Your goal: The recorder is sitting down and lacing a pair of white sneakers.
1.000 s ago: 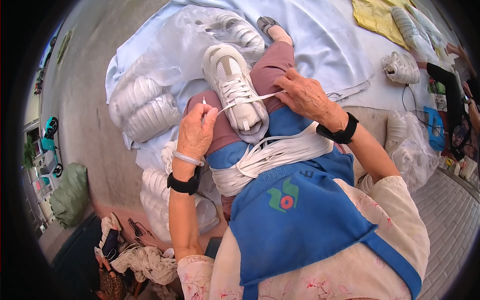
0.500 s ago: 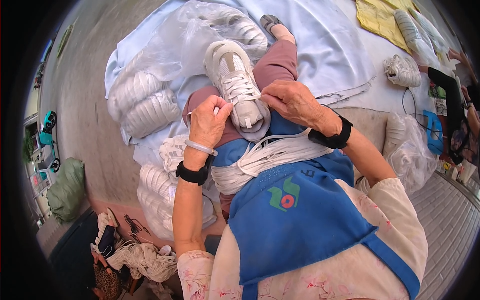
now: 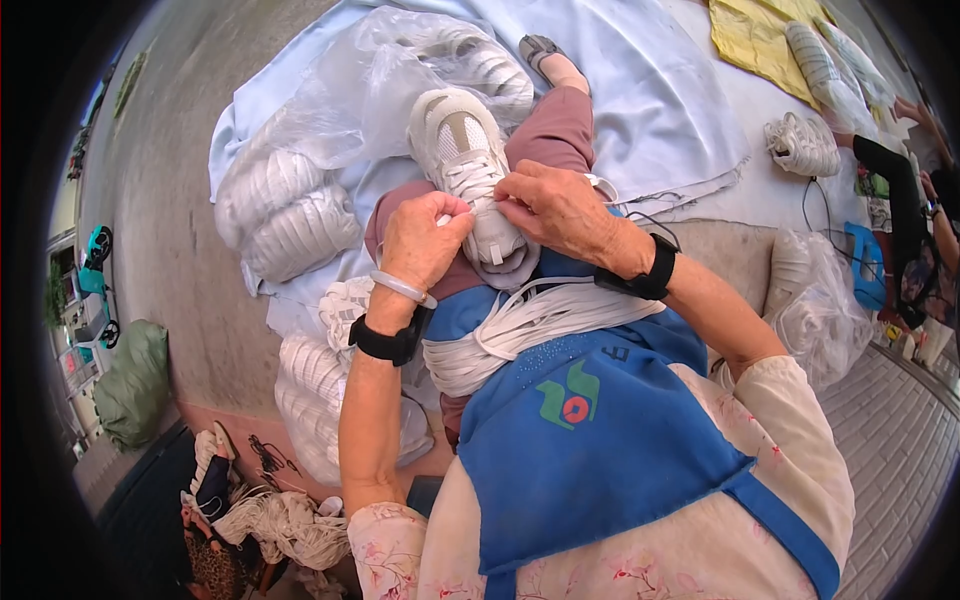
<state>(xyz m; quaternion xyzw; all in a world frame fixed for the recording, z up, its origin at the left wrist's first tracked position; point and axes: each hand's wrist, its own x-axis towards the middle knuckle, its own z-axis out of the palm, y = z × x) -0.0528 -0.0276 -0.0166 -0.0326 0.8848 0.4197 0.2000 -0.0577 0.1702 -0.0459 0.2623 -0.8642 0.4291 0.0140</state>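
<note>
Though near the fingers (image 3: 512, 190), sneaker (image 3: 466, 172) beneath.

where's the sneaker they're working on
The head view shows the sneaker above centre, slightly left, just beyond the lace bundle, with the left hand and right hand at its laces.

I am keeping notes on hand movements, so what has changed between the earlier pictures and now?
Since a second ago, the right hand moved left and the left hand slightly right, coming close together over the sneaker. The white shoelace no longer stretches visibly between them; whether the right hand let go is unclear. The sneaker and the lace bundle stay on the lap.
</note>
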